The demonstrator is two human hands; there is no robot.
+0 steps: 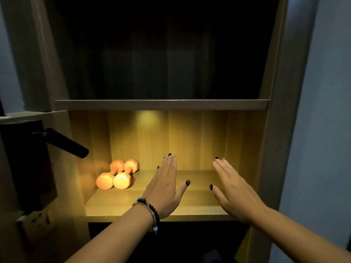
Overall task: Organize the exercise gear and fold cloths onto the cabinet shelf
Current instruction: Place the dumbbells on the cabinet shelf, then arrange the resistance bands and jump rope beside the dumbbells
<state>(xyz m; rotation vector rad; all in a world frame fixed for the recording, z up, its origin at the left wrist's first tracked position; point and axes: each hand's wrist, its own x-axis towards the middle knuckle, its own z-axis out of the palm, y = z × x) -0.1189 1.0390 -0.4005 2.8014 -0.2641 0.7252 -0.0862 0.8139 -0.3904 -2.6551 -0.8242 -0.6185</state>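
Orange dumbbells (pixel 117 174) are laid side by side, left of the left hand (pixel 164 188); the right hand (pixel 234 194) is held flat; all fingers are straight; nothing is held over the shelf (pixel 197 205).

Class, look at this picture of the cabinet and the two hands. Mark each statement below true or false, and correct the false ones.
1. Two orange dumbbells lie side by side at the left of the lit shelf. True.
2. The left hand grips a dumbbell. False: it holds nothing, fingers straight.
3. The right hand is open, fingers straight. True.
4. Folded cloths lie on the lit shelf. False: none show there.
5. A beaded bracelet is on the right wrist. False: it is on the left wrist.
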